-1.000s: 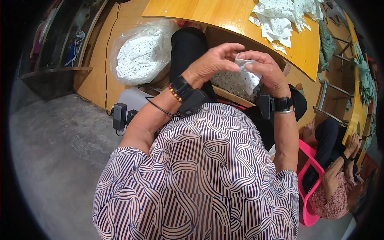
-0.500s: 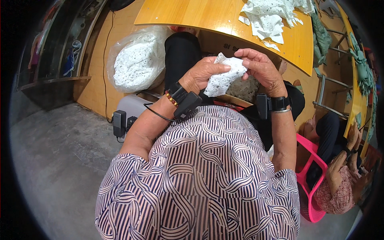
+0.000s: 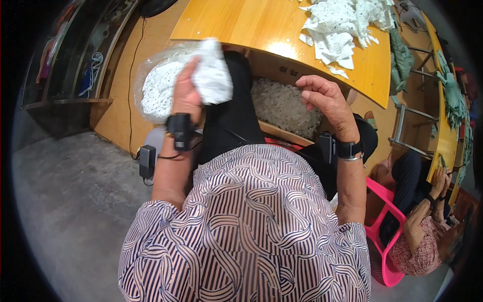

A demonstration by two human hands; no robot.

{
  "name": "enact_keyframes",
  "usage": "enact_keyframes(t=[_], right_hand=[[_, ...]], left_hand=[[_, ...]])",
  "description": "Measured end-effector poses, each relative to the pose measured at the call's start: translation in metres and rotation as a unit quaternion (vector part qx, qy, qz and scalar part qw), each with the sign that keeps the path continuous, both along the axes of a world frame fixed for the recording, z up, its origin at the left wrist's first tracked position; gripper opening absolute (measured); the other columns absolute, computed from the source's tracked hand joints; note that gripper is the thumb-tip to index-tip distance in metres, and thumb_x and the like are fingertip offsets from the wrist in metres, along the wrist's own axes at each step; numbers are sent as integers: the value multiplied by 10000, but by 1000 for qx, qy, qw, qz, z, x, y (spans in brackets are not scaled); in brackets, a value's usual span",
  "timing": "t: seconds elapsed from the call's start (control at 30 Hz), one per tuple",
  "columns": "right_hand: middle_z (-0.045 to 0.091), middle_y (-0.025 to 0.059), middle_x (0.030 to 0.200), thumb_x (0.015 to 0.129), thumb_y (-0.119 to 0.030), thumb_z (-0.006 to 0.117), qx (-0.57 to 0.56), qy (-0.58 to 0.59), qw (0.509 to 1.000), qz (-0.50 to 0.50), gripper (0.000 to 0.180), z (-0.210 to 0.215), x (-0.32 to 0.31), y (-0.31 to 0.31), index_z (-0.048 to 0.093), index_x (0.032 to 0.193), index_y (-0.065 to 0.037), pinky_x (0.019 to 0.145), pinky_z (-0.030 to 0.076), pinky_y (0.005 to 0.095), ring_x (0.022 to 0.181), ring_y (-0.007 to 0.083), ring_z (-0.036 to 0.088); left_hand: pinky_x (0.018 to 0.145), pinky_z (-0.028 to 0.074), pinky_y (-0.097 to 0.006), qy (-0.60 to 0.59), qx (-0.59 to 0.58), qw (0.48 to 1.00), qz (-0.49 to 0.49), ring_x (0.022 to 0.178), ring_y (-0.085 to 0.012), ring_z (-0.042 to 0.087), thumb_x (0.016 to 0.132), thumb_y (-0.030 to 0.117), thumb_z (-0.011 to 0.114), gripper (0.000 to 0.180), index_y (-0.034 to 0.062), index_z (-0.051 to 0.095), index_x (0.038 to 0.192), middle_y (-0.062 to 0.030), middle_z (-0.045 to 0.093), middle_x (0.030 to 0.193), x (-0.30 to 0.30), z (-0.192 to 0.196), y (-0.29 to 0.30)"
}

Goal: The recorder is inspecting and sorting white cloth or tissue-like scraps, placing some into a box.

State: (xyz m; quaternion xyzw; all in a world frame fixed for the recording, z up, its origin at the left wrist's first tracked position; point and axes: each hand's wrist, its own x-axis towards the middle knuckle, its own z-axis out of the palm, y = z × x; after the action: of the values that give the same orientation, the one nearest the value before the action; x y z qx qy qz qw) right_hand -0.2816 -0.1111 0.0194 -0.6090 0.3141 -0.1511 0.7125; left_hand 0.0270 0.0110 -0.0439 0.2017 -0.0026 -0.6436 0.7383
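Left hand lifts a white lace piece, over the clear bag of lace.
Right hand empty, fingers loosely curled (near the wooden table's front edge). Keep the grip firm, drop it squarely over the bag mouth.

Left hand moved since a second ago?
Yes. The left hand carried the white lace piece leftward, away from the right hand, toward the clear bag.
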Motion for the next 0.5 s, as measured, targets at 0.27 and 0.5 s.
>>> enact_keyframes(t=[0.27, 0.5], right_hand=[[587, 106, 744, 686, -45, 603, -513, 204, 806, -215, 230, 28, -5, -48, 600, 914, -78, 590, 458, 325, 630, 242, 571], [579, 105, 805, 717, -46, 576, -613, 303, 716, -140, 133, 22, 2, -75, 604, 834, -103, 629, 455, 380, 737, 296, 574]], left_hand=[[831, 442, -553, -41, 376, 888, 262, 1089, -380, 414, 849, 197, 525, 508, 6, 253, 1234, -241, 372, 1177, 98, -83, 91], [777, 488, -486, 8, 285, 948, 145, 911, -366, 535, 793, 106, 589, 288, -3, 513, 1049, -186, 550, 926, 43, -65, 61]])
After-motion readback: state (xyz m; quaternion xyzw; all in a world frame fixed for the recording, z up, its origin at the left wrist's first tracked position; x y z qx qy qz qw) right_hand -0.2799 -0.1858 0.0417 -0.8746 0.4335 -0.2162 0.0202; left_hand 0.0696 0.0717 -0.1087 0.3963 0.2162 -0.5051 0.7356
